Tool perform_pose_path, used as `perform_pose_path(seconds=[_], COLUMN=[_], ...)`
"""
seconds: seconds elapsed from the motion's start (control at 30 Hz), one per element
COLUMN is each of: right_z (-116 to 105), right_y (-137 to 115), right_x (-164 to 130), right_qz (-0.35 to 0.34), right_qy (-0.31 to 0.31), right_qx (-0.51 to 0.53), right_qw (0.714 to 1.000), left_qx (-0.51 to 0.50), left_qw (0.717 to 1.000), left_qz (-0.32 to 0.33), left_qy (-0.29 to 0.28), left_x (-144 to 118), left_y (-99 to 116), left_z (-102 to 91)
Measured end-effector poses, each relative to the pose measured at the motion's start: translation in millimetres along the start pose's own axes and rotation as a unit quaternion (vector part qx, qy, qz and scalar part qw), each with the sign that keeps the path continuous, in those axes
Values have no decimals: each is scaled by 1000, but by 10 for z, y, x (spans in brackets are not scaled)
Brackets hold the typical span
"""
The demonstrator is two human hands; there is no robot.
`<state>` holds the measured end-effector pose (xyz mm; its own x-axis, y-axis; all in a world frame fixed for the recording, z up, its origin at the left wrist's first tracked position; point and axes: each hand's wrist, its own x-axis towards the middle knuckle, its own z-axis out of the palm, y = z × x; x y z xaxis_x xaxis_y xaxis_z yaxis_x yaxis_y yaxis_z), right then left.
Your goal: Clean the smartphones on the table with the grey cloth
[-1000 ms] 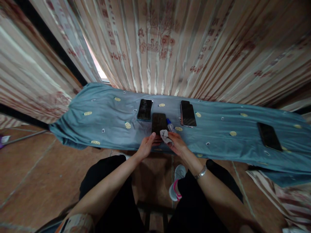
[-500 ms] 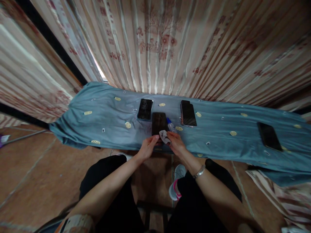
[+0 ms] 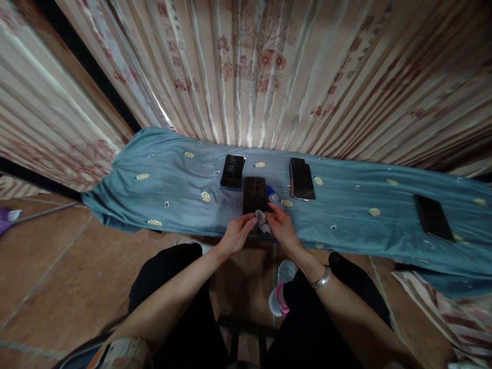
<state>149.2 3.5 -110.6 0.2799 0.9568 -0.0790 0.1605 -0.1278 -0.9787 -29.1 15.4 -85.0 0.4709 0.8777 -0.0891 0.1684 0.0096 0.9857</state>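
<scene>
The dark phone (image 3: 254,193) lies mid-tabletop (image 3: 172,184), at your 12 o'clock. Your right hand (image 3: 282,227) pinches a grey cloth (image 3: 262,220) against its near end. Your left hand (image 3: 236,233), fingers curled, steadies that near edge.

Dim, warm indoor light; daylight leaks through a gap in the curtains (image 3: 246,77). Edges bend strongly and blur, the centre stays fairly sharp.

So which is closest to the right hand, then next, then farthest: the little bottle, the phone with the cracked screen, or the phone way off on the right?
1. Little bottle: just beyond the right hand, beside the middle phone.
2. Cracked phone: farther back and to the left.
3. Far-right phone: alone, well off to the right on the blue cloth.
</scene>
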Motion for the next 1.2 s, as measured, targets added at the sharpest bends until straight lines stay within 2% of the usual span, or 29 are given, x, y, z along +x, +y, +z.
perform_pose_path(seconds=[0.13, 0.23, 0.3, 0.5, 0.6, 0.67, 0.8, 1.0, 1.2], right_z=[-45, -54, -57, -56, -80, -118, -195, -200, -204], right_y=[30, 14, -10, -109, -168, -211, -286, -310, -188], right_x=[13, 21, 19, -2, -27, -53, -103, -99, -35], right_qz=[-18, -24, -21, -24, -29, -37, -51, -39, -13], right_qy=[18, 17, 13, 0, -6, -14, -30, -21, -13], right_qx=[-61, -101, -126, -201, -247, -283, -334, -326, -222], right_qw=[998, 994, 992, 979, 968, 958, 941, 944, 975], left_qx=[42, 89, 89, -18, -107, -168, -250, -297, -308], left_qw=[999, 994, 993, 993, 982, 967, 944, 925, 925], left_qz=[27, 69, 71, 22, -20, -73, -122, -147, -134], left_qy=[9, 9, 17, 117, 153, 175, 177, 186, 175], left_x=[-22, -35, -24, 116, 210, 259, 297, 317, 393], left_y=[92, 173, 201, 147, 74, 32, 34, 156, 126], left_z=[-42, -142, -228, -415, -402, -367, -323, -352, -344])
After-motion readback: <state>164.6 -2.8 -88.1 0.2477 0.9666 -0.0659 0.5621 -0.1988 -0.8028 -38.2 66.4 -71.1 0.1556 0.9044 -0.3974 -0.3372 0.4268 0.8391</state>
